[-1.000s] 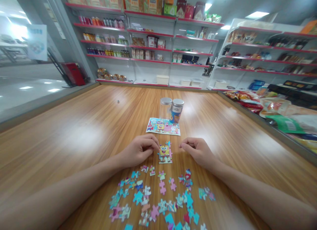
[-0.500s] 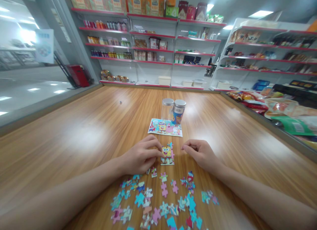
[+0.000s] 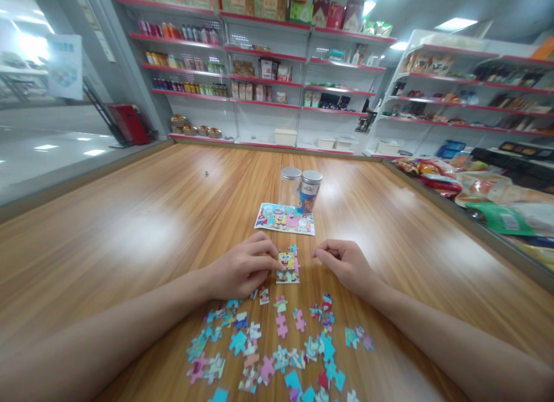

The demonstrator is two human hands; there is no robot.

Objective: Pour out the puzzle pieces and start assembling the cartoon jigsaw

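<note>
A small joined block of cartoon puzzle pieces [image 3: 288,265] lies on the wooden table [image 3: 130,229]. My left hand [image 3: 242,269] rests beside it, fingers curled, fingertips pressing its left edge. My right hand [image 3: 344,265] lies just right of the block, fingers curled in a loose fist, apart from it by a small gap; I cannot make out anything in it. Several loose puzzle pieces [image 3: 277,347] in blue, pink and teal are scattered between my forearms. A printed reference picture [image 3: 284,218] lies farther away, with two metal-lidded jars [image 3: 300,190] behind it.
Shop shelves [image 3: 268,73] with boxes and bottles line the back wall. Snack bags [image 3: 489,194] pile along the table's right edge. A red cart [image 3: 127,124] stands on the floor at left. A tiny object [image 3: 206,173] sits on the far table.
My left fingertips have closed in on the block's left edge and stay there. My right hand has hardly moved. The view shifts slightly.
</note>
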